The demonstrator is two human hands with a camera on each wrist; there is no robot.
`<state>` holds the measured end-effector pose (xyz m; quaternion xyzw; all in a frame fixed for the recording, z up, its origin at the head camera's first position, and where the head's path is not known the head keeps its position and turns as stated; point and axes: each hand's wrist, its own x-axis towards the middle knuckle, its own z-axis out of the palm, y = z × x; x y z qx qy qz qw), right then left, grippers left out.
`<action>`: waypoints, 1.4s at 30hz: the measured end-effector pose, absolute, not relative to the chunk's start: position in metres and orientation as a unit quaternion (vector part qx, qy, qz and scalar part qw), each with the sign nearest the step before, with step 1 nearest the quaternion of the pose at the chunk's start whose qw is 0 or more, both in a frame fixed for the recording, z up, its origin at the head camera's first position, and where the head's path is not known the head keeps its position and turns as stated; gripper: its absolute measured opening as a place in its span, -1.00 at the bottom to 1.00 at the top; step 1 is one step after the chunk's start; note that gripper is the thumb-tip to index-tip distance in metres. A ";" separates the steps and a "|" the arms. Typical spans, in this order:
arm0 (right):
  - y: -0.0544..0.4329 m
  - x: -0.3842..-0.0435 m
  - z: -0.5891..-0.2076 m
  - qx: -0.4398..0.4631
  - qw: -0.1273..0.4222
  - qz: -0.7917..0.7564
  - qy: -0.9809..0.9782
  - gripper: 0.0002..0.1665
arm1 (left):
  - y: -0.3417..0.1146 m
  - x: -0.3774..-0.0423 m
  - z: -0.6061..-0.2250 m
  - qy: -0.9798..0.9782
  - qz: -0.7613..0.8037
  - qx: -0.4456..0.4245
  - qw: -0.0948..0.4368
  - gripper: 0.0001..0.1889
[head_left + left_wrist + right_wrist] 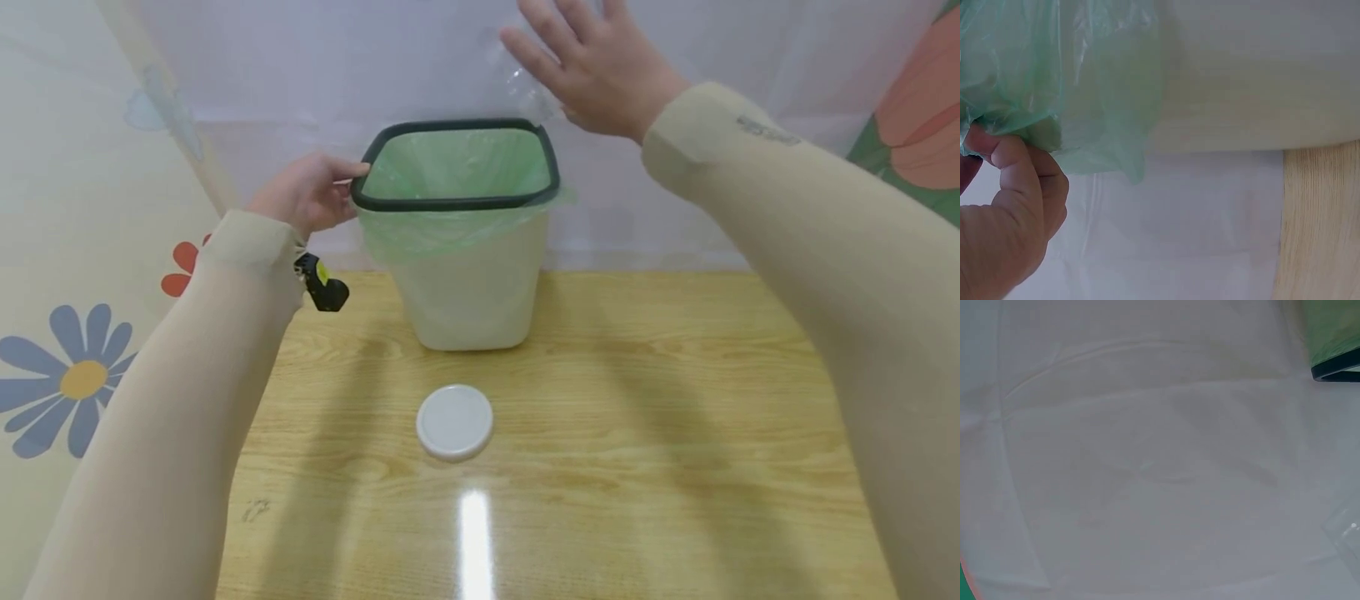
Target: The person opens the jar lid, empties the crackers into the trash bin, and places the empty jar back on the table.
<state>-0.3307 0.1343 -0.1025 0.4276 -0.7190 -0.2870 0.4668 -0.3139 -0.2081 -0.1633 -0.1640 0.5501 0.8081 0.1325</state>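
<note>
A pale waste bin (pixel 472 283) with a dark rim (pixel 457 203) stands upright at the back of the table, lined with a thin green bag (pixel 457 162). At its left side my left hand (pixel 315 192) grips the rim, thumb on top. In the left wrist view, the curled fingers (pixel 1022 181) are beside the hanging bag edge (pixel 1110 125). Above the bin's right corner, my right hand (pixel 592 71) holds a clear plastic thing (pixel 528 92), partly hidden by the fingers. Its edge (pixel 1347 528) shows in the right wrist view; the right hand does not.
A round white lid (pixel 454 422) lies on the wooden table (pixel 600 467) in front of the bin. Behind the bin hangs a whitish sheet (pixel 315 75). A flower-printed covering (pixel 75 250) is on the left. A black device (pixel 324 285) sits on the left wrist.
</note>
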 end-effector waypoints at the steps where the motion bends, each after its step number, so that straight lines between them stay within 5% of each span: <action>1: 0.136 -0.330 -0.103 0.419 0.457 -0.287 -0.730 -0.17 | -0.209 -0.314 -0.164 0.546 0.811 -0.163 0.132 -0.71; 5: 0.144 -0.326 -0.106 0.393 0.427 -0.256 -0.773 -0.01 | -0.212 -0.315 -0.166 0.516 0.827 -0.166 0.148 -0.71; 15: 0.157 -0.322 -0.116 0.364 0.427 -0.203 -0.802 -0.05 | -0.221 -0.316 -0.170 0.459 0.856 -0.161 0.175 -0.84; 42: 0.180 -0.312 -0.128 0.314 0.427 -0.176 -0.829 0.01 | -0.224 -0.311 -0.178 0.443 0.878 -0.115 0.142 -0.90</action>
